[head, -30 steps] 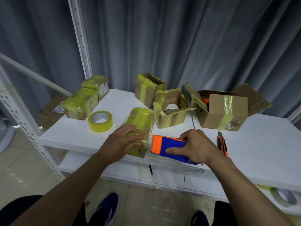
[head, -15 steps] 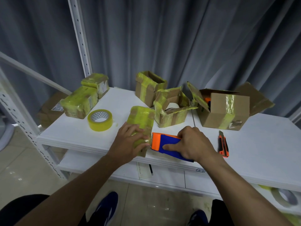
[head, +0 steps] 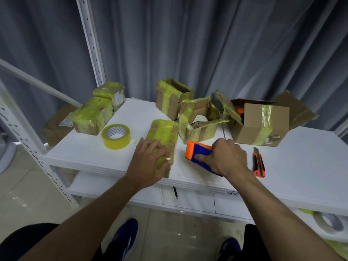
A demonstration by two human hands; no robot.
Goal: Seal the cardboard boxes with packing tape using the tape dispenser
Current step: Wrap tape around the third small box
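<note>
The left hand (head: 148,162) lies on the near end of a small taped box (head: 163,131), its fingers curled down over the top and its thumb against the box's right edge, so that it grips the box against the white counter (head: 305,162). The box is wrapped in yellow-green tape and lies lengthwise, its near end close to the counter's front edge. Just to its right, and apart from it, the right hand (head: 227,159) is wrapped round the blue body of the tape dispenser (head: 197,153), with the thumb pressed along its near side. The dispenser's orange head points left towards the box, and the tool rests low on the counter. An orange utility knife (head: 259,163) lies to the right of that hand. A roll of yellow tape (head: 115,136) lies flat to the left of the held box. Behind the roll sit two more fully taped boxes (head: 92,115), one behind the other. Behind the hands stand three open boxes: a narrow one at the back (head: 173,97), a crumpled one (head: 199,125) holding something white, and a larger one (head: 263,123) on the right with its flaps spread. Grey curtains (head: 207,44) hang behind the counter, and a lower shelf (head: 197,200) shows beneath it.
</note>
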